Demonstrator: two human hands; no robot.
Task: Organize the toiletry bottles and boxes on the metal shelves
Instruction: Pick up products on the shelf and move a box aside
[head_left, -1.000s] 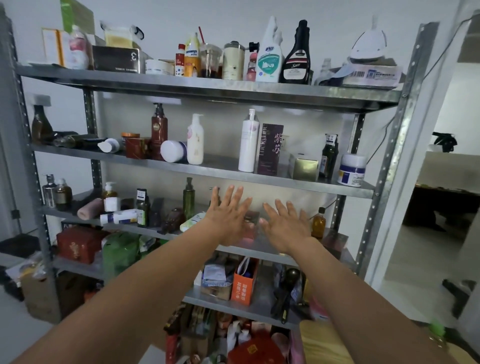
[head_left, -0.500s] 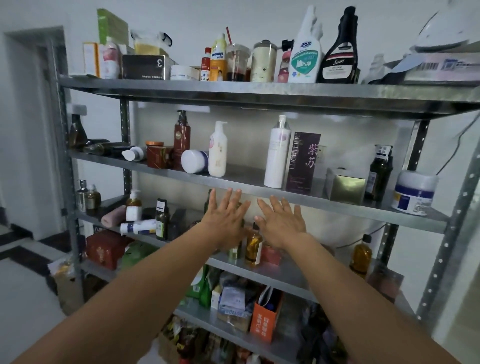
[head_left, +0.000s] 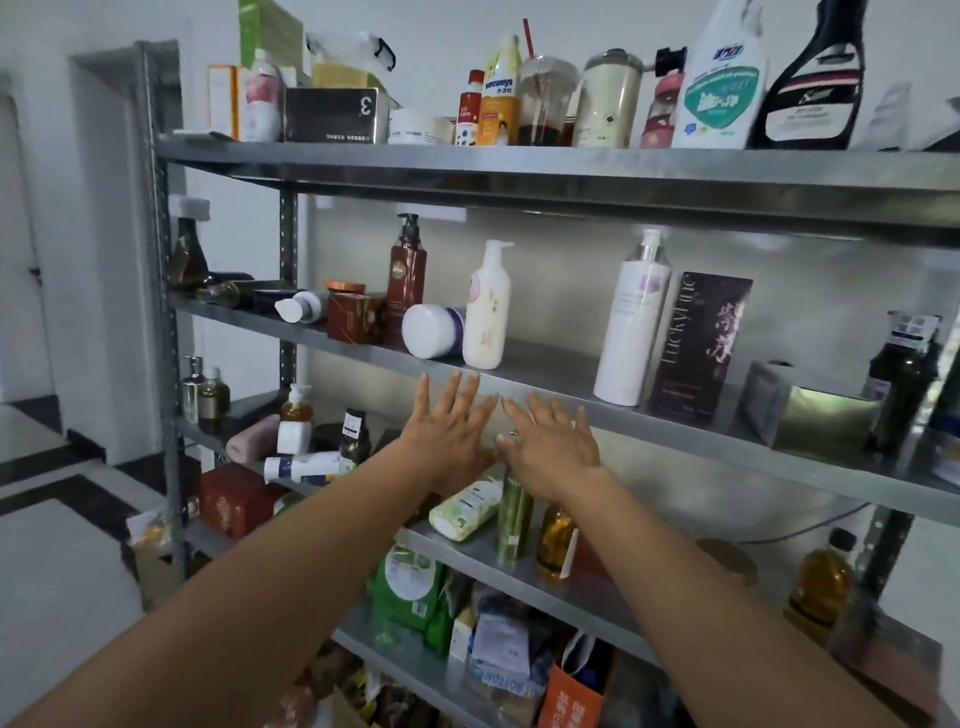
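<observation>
My left hand (head_left: 447, 428) and my right hand (head_left: 553, 444) are stretched out side by side, fingers spread, empty, just below the front edge of the second metal shelf (head_left: 571, 402). On that shelf stand a cream pump bottle (head_left: 487, 306), a dark red pump bottle (head_left: 407, 275), a tall white bottle (head_left: 631, 322), a dark purple box (head_left: 698, 348) and a gold box (head_left: 810, 415). A white jar (head_left: 434, 331) lies on its side. Below my hands lie a green-white tube (head_left: 465, 509) and stand a green bottle (head_left: 511, 519) and an amber bottle (head_left: 556, 538).
The top shelf (head_left: 519, 166) holds a black box (head_left: 335, 115), spray bottles and cups. Small bottles and a red box (head_left: 234, 499) crowd the left of the lower shelves. Green packs (head_left: 408, 587) and an orange bag (head_left: 571, 696) sit lower. A white wall and doorway lie to the left.
The view has moved closer and left along the rack. Both hands have risen from the third shelf level to just under the second shelf's edge, still spread and empty.
</observation>
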